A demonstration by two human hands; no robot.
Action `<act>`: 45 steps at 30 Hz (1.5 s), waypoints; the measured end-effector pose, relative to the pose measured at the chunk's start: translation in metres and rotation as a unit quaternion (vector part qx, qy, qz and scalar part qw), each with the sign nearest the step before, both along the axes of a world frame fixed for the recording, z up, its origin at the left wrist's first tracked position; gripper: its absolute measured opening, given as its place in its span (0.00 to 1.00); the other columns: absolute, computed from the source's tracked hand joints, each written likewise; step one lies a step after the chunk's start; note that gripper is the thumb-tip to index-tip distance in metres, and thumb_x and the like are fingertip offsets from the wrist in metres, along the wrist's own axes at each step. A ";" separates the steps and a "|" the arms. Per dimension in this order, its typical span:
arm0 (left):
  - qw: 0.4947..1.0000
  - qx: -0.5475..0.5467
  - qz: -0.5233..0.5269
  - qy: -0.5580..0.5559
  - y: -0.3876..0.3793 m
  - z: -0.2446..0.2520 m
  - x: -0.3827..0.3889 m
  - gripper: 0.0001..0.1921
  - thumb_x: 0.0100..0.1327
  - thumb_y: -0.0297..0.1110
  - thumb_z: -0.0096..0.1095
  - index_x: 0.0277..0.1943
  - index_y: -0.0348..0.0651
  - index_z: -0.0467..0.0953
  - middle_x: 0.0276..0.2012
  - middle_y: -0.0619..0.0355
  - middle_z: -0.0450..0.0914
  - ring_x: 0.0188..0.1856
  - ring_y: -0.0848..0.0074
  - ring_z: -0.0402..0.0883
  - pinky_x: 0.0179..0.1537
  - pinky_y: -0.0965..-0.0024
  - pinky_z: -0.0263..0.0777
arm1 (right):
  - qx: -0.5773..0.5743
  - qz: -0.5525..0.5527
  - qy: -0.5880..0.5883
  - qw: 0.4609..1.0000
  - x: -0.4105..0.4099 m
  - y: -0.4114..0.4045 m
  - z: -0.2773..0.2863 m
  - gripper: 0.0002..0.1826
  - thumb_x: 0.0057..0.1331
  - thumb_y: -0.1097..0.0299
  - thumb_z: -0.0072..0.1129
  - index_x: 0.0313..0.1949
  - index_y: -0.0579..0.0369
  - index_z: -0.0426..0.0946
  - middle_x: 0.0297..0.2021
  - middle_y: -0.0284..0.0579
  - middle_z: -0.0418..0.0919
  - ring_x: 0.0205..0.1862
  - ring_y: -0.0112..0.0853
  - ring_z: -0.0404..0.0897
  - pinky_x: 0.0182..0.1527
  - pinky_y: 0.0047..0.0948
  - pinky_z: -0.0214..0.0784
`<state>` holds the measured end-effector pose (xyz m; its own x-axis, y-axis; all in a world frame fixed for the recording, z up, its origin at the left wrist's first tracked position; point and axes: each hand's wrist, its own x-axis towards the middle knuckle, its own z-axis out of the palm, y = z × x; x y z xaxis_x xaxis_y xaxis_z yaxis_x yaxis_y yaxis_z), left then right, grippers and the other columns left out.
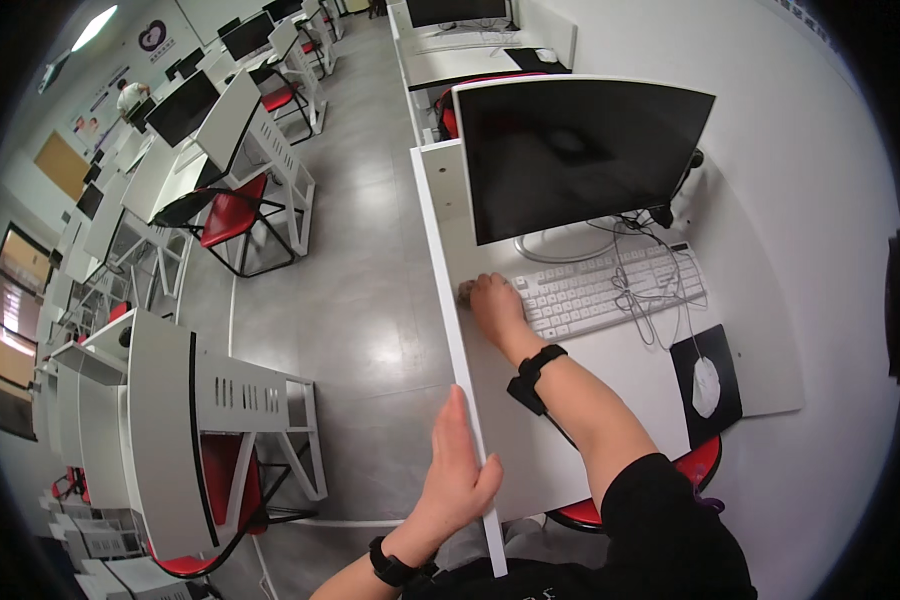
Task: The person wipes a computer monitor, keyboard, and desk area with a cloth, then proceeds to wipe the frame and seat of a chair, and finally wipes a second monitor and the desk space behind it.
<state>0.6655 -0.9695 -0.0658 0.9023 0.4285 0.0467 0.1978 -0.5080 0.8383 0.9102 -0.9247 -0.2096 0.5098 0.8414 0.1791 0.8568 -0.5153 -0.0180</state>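
My right hand (495, 307) reaches over the desk, its fingers curled around a small brownish thing (466, 292), perhaps a cloth, beside the left end of a white keyboard (592, 296). Most of that thing is hidden by the hand. My left hand (459, 469) rests against the top edge of a white partition panel (461, 360), palm flat, fingers extended and thumb apart. Each wrist wears a black band. Behind the keyboard stands a white-framed monitor (577, 157) with a dark screen. Tangled grey cables (630, 292) lie across the keyboard.
A white mouse (706, 386) lies on a black mouse pad (720, 420) at the right. A red stool seat (581, 516) shows under the desk's near edge. Across the grey aisle (330, 300) are desks and a red folding chair (232, 214). A person (130, 96) stands far off.
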 end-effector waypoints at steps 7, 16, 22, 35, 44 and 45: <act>1.000 0.012 -0.020 0.002 0.003 0.000 0.002 0.44 0.54 0.27 0.52 0.69 0.26 0.33 0.64 0.32 0.50 0.65 0.45 0.53 0.67 0.54 0.46 | 0.062 -0.070 0.018 0.995 0.052 0.033 -0.017 0.08 0.57 0.74 0.53 0.35 0.59 0.79 0.36 0.45 0.78 0.42 0.39 0.78 0.41 0.33 0.75; 1.000 0.013 -0.008 0.004 0.007 0.000 0.001 0.44 0.54 0.27 0.51 0.69 0.26 0.35 0.64 0.33 0.52 0.66 0.47 0.53 0.67 0.56 0.46 | 0.091 -0.009 0.041 0.995 0.008 -0.002 -0.003 0.05 0.56 0.76 0.52 0.33 0.57 0.76 0.37 0.42 0.75 0.42 0.40 0.75 0.41 0.36 0.74; 1.000 0.006 -0.008 0.001 0.001 -0.002 0.004 0.42 0.55 0.27 0.49 0.69 0.26 0.36 0.66 0.33 0.50 0.69 0.47 0.50 0.69 0.57 0.43 | 0.078 0.046 0.064 0.994 -0.038 -0.069 -0.011 0.08 0.55 0.73 0.52 0.34 0.55 0.77 0.37 0.40 0.75 0.42 0.37 0.74 0.40 0.35 0.73; 0.998 0.043 0.011 -0.051 0.002 -0.018 0.003 0.41 0.55 0.28 0.47 0.69 0.25 0.37 0.65 0.33 0.52 0.67 0.48 0.52 0.68 0.55 0.44 | 0.082 0.094 0.139 0.982 -0.156 -0.212 0.007 0.15 0.52 0.72 0.53 0.41 0.53 0.78 0.38 0.36 0.74 0.42 0.34 0.74 0.37 0.31 0.73; 0.998 0.039 0.018 -0.049 0.003 -0.022 0.002 0.41 0.57 0.28 0.48 0.69 0.26 0.36 0.64 0.33 0.53 0.67 0.48 0.53 0.68 0.56 0.46 | 0.041 0.047 0.124 0.990 -0.139 -0.162 0.013 0.13 0.53 0.72 0.55 0.40 0.53 0.77 0.38 0.42 0.74 0.41 0.36 0.76 0.35 0.34 0.74; 0.998 0.041 0.015 -0.049 0.005 -0.022 0.000 0.41 0.57 0.28 0.48 0.69 0.26 0.36 0.64 0.33 0.53 0.67 0.48 0.53 0.68 0.56 0.46 | 0.044 0.044 0.125 0.990 -0.135 -0.146 0.009 0.13 0.53 0.72 0.55 0.40 0.53 0.77 0.38 0.42 0.74 0.41 0.36 0.76 0.35 0.34 0.74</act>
<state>0.6652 -0.9640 -0.0882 0.8785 0.4467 0.1695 0.1340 -0.5709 0.8100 0.7748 -1.0704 -0.2006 0.4721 0.8718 0.1306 0.8618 -0.4253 -0.2763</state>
